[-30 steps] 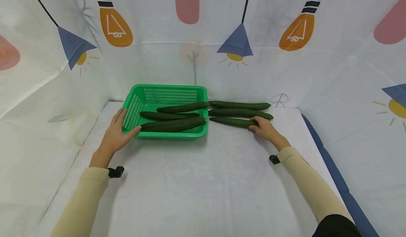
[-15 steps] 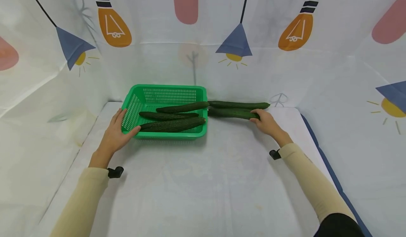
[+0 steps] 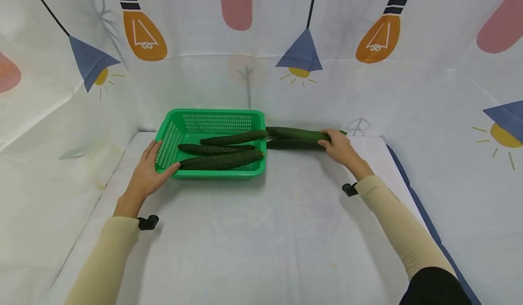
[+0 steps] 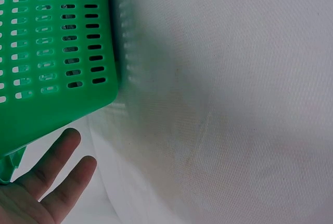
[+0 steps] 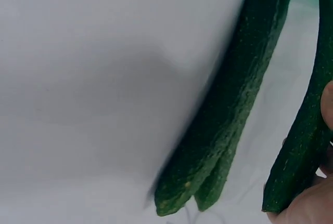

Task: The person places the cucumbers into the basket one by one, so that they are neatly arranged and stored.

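White sheeting [image 3: 184, 87] printed with orange bulbs [image 3: 145, 35] and blue lampshades [image 3: 301, 53] fills the top of the head-camera frame, above a white table [image 3: 245, 241] that spans the centre and bottom. Beige sleeves [image 3: 108, 255] reach in from the lower left and lower right. A green plastic basket [image 3: 220, 174], slotted along its sides, sits just left of centre with dark green cucumbers [image 3: 222, 160] inside, one resting its right end on the basket's right rim. Right of centre, a held cucumber [image 5: 302, 146] points toward that rim, while two loose cucumbers [image 5: 223, 104] lie close together on the table, at the centre of the right-wrist view. A left hand [image 3: 145, 175], left of centre, touches the basket's near-left corner, fingers straight and unclenched. A right hand [image 3: 341, 148], right of centre, grips the held cucumber near its right end. A small black device [image 3: 148, 222] is worn at the left wrist.
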Available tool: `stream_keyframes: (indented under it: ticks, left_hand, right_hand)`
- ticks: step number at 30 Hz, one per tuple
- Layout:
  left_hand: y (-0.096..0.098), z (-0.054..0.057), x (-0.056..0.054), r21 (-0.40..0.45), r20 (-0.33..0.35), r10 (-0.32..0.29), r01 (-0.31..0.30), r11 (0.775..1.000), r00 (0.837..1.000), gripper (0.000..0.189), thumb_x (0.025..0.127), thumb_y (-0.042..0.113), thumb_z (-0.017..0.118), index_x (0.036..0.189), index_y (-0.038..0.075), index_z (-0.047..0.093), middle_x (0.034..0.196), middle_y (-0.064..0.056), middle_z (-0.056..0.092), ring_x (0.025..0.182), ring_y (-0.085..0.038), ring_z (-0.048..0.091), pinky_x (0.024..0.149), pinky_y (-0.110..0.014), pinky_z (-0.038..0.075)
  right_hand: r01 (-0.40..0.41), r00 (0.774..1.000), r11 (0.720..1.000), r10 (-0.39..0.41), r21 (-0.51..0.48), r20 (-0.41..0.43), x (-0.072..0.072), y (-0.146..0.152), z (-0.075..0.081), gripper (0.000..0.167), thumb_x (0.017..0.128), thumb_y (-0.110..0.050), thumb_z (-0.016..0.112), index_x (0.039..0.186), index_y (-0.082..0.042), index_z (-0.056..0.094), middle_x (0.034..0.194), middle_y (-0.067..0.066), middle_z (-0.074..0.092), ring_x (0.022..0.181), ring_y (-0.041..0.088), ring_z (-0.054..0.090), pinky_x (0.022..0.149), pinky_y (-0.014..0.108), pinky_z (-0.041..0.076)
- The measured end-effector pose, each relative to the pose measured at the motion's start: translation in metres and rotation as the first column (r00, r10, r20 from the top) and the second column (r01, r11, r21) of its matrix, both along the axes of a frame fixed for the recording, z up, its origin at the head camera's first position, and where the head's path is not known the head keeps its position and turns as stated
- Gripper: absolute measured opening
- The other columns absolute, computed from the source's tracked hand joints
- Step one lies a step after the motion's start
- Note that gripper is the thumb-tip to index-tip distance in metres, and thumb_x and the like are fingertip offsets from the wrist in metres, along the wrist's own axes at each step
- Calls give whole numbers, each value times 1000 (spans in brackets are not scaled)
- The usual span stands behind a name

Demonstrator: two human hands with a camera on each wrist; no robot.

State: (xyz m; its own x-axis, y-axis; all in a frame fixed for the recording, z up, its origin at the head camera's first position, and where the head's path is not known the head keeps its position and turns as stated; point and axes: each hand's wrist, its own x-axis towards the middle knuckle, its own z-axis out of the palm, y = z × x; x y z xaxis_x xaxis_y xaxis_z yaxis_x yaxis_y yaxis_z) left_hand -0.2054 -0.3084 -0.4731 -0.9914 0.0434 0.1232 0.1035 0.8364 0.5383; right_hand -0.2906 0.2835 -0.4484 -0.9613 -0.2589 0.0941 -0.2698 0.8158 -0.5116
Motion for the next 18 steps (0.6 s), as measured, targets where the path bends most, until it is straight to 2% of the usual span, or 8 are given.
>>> stream_keyframes:
  ticks: [5, 11, 18]
  left_hand:
    - [1, 0, 0, 4, -4, -1, 1, 1000, 1000, 96, 97, 58, 60, 168, 18, 9, 174, -14, 4, 147, -59, 26, 103, -83, 28]
    - [1, -1, -1, 5, 2, -2, 2, 1000, 1000, 96, 97, 59, 60, 168, 19, 9, 174, -14, 3, 148, -59, 25, 103, -84, 28]
    - [0, 0, 1, 7, -2, 4, -4, 1000, 1000, 96, 97, 58, 60, 168, 18, 9, 174, -15, 4, 148, -59, 25, 104, -83, 28]
  right_hand:
    - [28, 999, 1000, -28, 6, -28, 0, -2, 6, 45, 106, -18, 58, 142, 8, 52, 141, 31, 55, 128, 49, 54, 104, 64, 45]
    - [75, 997, 996, -76, -37, -20, 0, 5, 3, 48, 107, -19, 56, 146, 8, 47, 145, 32, 51, 132, 50, 50, 106, 64, 43]
    - [40, 997, 995, -46, -96, -56, -5, -6, 12, 48, 107, -19, 56, 147, 7, 47, 147, 31, 50, 136, 48, 48, 110, 62, 41]
